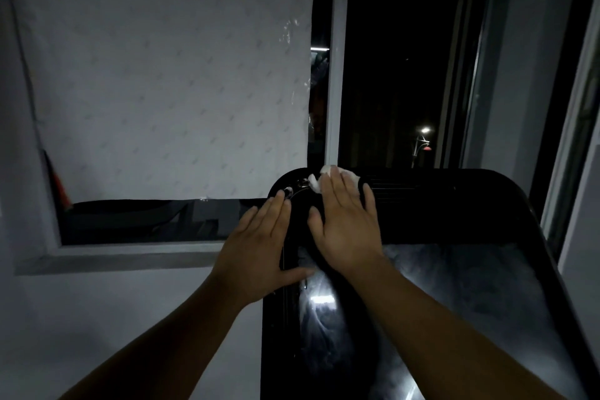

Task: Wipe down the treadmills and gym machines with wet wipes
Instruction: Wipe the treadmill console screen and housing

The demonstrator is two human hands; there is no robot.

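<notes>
A glossy black treadmill console [470, 269] fills the lower right of the head view, its top edge against the window. My right hand [347, 221] lies flat with straight fingers on the console's upper left part, pressing a crumpled white wet wipe [319, 180] that sticks out beyond my fingertips. My left hand [259, 250] rests flat on the console's left edge, fingers straight, fingertips near two small round knobs [295, 188]. Most of the wipe is hidden under my right hand.
A white patterned blind [162, 75] covers the left window pane above a grey sill [130, 253]. A white frame post [337, 58] separates it from a dark open pane with a street lamp [424, 130] outside. The room is dim.
</notes>
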